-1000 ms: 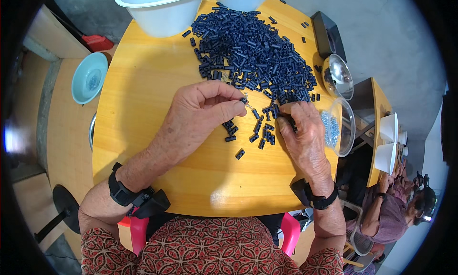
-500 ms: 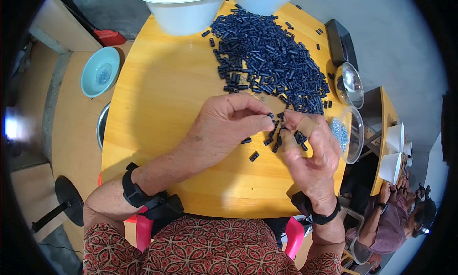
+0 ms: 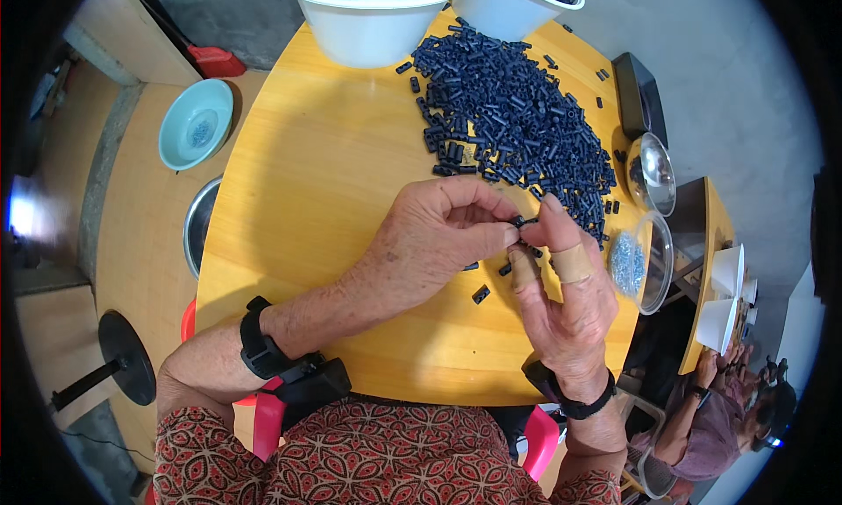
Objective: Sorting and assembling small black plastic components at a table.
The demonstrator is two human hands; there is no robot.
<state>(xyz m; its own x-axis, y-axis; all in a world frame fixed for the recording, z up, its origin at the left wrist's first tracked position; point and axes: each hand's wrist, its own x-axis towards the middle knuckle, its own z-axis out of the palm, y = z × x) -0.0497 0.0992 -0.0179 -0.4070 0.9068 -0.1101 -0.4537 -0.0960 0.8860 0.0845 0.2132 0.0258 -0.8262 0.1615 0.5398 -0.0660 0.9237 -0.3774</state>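
Observation:
My left hand (image 3: 425, 238) pinches a small black plastic piece (image 3: 518, 221) between thumb and forefinger. My right hand (image 3: 570, 308), with tan tape round two fingers, meets it from the right. Its fingertips are drawn in close to the piece; whatever they grip is too small and covered to name. Just below the hands, a loose black tubular piece (image 3: 481, 294) lies on the yellow wooden table (image 3: 298, 189), and a few more are partly covered by my fingers. Beyond them spreads a large heap of the same black pieces (image 3: 517, 102).
At the far edge stand a white tub (image 3: 377, 27) and a second white tub (image 3: 504, 10) holding black pieces. Along the right edge are a black tray (image 3: 638, 97), a metal bowl (image 3: 651, 174) and a clear container (image 3: 653, 264) with small silvery parts. A co-worker (image 3: 719, 417) sits at right.
My right hand has come up against my left fingertips, its forefinger now raised. The view has shifted slightly, so the table and heap appear farther right.

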